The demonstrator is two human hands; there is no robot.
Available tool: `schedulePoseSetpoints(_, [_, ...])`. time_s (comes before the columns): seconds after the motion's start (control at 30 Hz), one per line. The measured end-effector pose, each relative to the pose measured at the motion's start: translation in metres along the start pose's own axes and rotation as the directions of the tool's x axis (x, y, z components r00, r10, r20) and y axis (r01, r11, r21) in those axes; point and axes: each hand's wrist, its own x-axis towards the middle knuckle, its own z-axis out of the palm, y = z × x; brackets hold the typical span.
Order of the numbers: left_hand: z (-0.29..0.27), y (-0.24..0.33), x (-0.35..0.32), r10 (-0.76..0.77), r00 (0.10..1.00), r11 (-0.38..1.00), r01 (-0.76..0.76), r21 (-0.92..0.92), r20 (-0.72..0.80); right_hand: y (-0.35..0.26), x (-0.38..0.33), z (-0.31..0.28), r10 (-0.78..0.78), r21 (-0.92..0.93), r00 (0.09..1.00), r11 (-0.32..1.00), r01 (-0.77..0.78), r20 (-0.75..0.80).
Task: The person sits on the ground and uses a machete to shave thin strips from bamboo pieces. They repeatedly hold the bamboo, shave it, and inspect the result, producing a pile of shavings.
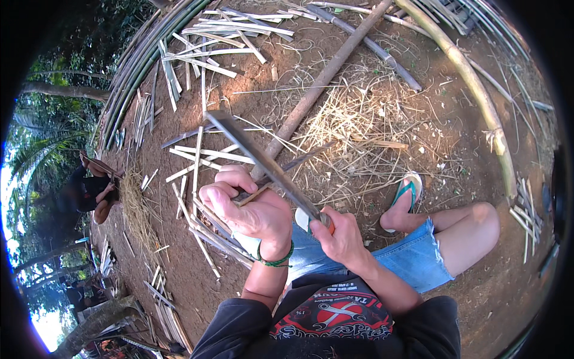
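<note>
My right hand (344, 239) is closed round the handle of a machete (254, 152), whose long grey blade slants up and to the left over my lap. A bit of orange shows at the handle. My left hand (248, 209) pinches a dark, narrow bamboo strip (310, 157), its pale cut end showing by the fingers. The strip runs off to the upper right, passing behind the blade. Whether the blade touches it I cannot tell.
Ahead lies a heap of shavings (353, 128), beside a long brown pole (323, 78). Split bamboo slats (221, 30) are strewn over the soil at the left and far side. A curved pole (478, 90) lies at right. Another person (92, 188) sits at far left.
</note>
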Motion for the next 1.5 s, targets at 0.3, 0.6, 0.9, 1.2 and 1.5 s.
schedulePoseSetpoints(0.3, [-0.002,-0.002,-0.006,0.006,1.000,1.000,-0.006,-0.005,0.019,0.000,0.004,-0.012,0.021,0.069,0.997,0.997,-0.026,0.070])
schedulePoseSetpoints(0.6, [-0.007,-0.003,-0.003,-0.047,0.995,0.991,0.058,-0.120,0.092,0.152,0.054,-0.003,0.497,-0.007,0.862,0.866,-0.500,-0.100])
schedulePoseSetpoints(0.9, [-0.003,0.000,0.014,-0.136,0.990,0.987,0.133,-0.094,-0.026,0.120,0.058,0.011,0.162,-0.049,0.982,0.985,-0.168,-0.101])
schedulePoseSetpoints(1.2, [-0.005,-0.009,0.020,-0.107,0.991,0.989,0.098,-0.107,-0.079,0.128,0.061,0.014,0.307,-0.126,0.946,0.939,-0.319,-0.108])
schedulePoseSetpoints(1.5, [-0.017,-0.018,0.058,-0.198,0.970,0.972,0.176,-0.154,-0.142,0.267,0.078,-0.016,0.732,-0.230,0.673,0.640,-0.733,-0.106])
